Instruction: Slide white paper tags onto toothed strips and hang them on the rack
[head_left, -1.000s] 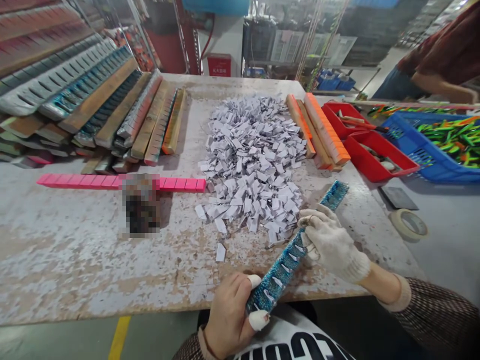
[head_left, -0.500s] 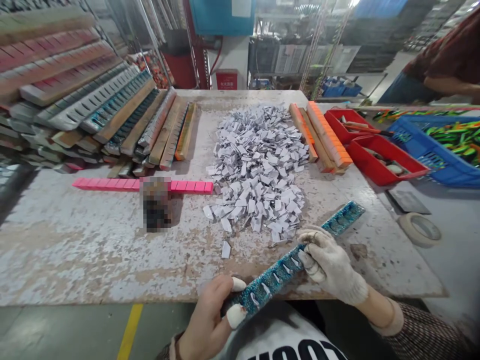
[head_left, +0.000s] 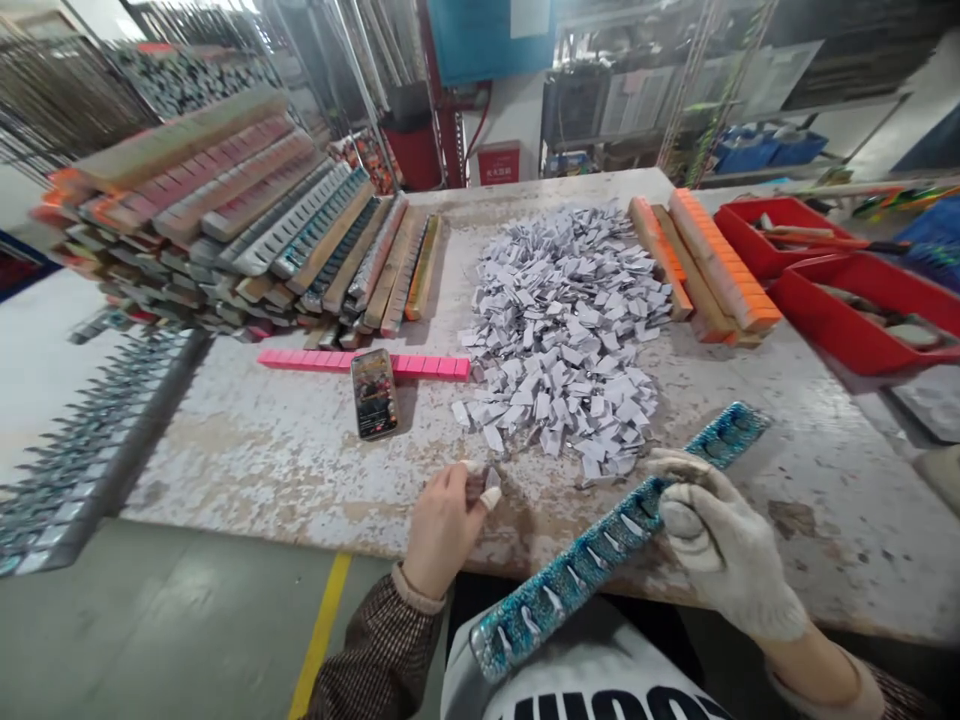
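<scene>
A glittery blue strip (head_left: 570, 575) with a row of slots, several holding small pale pieces, slants from my lap up over the table's front edge. My gloved right hand (head_left: 720, 540) is closed round its upper part. My left hand (head_left: 450, 525), with white covers on its fingertips, is off the strip, over the table's front part. Its thumb and fingers pinch a small whitish-grey piece (head_left: 491, 478). Just beyond both hands lies a big heap of small white pieces (head_left: 566, 330).
A phone (head_left: 373, 395) leans on a pink strip (head_left: 435, 367). Stacked bars (head_left: 247, 220) fill the back left of the worn table (head_left: 247, 470). Orange strips (head_left: 724, 255) and red bins (head_left: 870, 300) are at the right. A grey toothed rack (head_left: 112, 440) stands far left.
My left hand has let go of the strip's lower end and moved up and away with a small piece. My right hand still holds the strip. The view has turned left.
</scene>
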